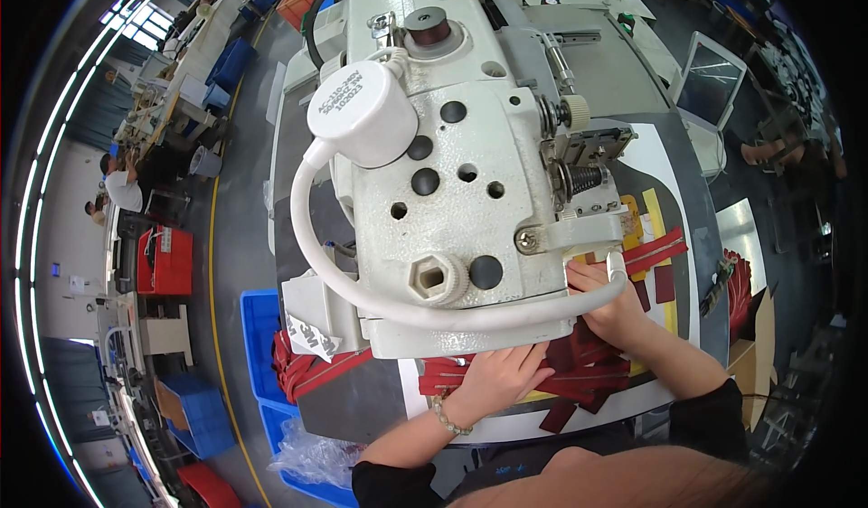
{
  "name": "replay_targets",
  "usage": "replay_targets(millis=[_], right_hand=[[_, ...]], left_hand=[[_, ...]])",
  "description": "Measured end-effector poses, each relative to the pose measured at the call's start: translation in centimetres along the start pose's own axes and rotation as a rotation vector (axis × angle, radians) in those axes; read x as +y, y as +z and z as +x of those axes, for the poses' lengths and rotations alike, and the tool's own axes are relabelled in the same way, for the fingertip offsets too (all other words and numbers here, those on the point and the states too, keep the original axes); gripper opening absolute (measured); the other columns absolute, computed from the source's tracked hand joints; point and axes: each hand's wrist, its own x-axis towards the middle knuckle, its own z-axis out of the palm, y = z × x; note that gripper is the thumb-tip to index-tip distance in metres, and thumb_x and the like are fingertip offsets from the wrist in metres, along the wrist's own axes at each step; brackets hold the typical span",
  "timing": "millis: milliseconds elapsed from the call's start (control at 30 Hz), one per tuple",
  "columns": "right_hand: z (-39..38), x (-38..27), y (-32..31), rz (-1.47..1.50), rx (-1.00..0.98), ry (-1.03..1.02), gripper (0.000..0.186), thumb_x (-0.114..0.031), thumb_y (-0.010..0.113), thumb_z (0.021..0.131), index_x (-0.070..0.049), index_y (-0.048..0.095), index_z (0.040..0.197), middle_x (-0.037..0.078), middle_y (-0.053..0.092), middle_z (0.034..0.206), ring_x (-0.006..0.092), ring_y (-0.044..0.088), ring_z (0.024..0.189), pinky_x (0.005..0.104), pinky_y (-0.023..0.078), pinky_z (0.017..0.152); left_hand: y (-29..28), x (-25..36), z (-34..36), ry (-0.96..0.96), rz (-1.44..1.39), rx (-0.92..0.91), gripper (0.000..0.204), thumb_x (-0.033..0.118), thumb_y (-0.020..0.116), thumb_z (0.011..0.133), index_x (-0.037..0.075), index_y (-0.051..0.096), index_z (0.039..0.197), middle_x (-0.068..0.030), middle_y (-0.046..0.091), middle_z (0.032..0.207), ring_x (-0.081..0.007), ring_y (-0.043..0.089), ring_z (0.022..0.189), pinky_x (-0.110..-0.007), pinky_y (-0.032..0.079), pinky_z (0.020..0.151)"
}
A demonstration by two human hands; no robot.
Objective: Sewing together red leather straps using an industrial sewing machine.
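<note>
A white sewing machine [425, 237] fills the middle, with a white cable [334, 273] looping across its front. Below its front edge, my left hand [495, 381] lies over red zipper strips [438, 377], fingers stretched out, their tips near the machine. My right hand [608, 302] reaches to the machine's lower right, fingers extended onto red material and partly behind the cable. A red zipper [655, 250] runs out beside it over a yellow strip [669, 309]. Small dark red fabric pieces [559, 415] lie below my hands on the white board [646, 402].
Blue bins [264, 345] with more red zippers and clear plastic stand beside the table's left edge [330, 413]. A cardboard box [746, 381] and bundled red zippers [739, 296] are at the right. Co-workers [127, 183] sit at workstations along the far left aisle.
</note>
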Motion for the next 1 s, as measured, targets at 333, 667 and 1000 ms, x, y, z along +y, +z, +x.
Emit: replay_targets(millis=[333,667,1000], right_hand=[[0.1,-0.1,-0.3,-0.029,-0.018,-0.003,0.032,-0.006,0.065,0.071,-0.011,0.07,0.102,0.011,0.067,0.111,0.0306,0.063,0.101,0.0426,0.05,0.086],[-0.2,-0.3,0.0,-0.001,-0.047,0.073,0.03,-0.013,0.065,0.078,-0.015,0.07,0.107,0.008,0.068,0.108,0.0262,0.063,0.106,0.0428,0.049,0.086],[1.3,-1.1,-1.0,0.055,-0.035,0.063,0.03,-0.018,0.072,0.071,-0.014,0.067,0.101,0.004,0.065,0.101,0.0249,0.06,0.101,0.0393,0.043,0.087]], left_hand=[[-0.4,0.1,0.0,-0.023,0.069,-0.024,0.05,0.034,0.073,0.079,0.004,0.063,0.118,-0.0148,0.058,0.127,-0.019,0.065,0.1,-0.027,0.053,0.075],[-1.3,0.3,0.9,0.099,0.171,-0.04,0.054,0.033,0.071,0.084,0.0,0.058,0.124,-0.0193,0.055,0.129,-0.03,0.056,0.12,-0.034,0.048,0.094],[0.0,0.3,-0.6,-0.03,-0.069,-0.09,0.048,0.029,0.072,0.082,0.001,0.061,0.12,-0.0183,0.057,0.127,-0.0328,0.052,0.123,-0.039,0.045,0.1]])
